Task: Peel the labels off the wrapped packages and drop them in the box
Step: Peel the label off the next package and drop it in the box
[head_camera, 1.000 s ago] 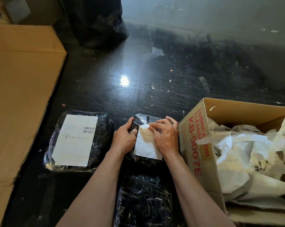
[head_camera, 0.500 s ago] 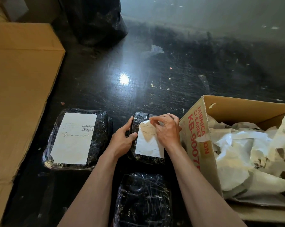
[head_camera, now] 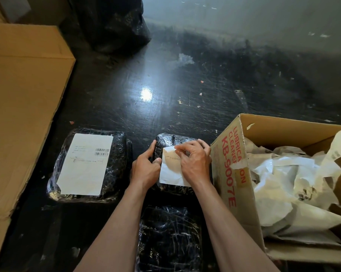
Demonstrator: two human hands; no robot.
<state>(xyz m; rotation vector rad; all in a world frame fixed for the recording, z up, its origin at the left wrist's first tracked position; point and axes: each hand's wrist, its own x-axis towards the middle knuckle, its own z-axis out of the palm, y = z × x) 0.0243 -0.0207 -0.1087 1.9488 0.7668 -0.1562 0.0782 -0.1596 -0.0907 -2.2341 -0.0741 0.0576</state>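
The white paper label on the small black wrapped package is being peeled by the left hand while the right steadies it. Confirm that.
Wrong hands. The head view shows the right hand peeling the white paper label while the left hand steadies the small black wrapped package.

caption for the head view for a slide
Right hand peels a label off a wrapped package steadied by the left hand.

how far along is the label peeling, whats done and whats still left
Done: the box already holds a heap of peeled paper, and the near package shows no label on top. In hand: the left hand steadies the middle package while the right hand pinches the top edge of its label, which is lifting. Left: the large package on the left keeps its full label.
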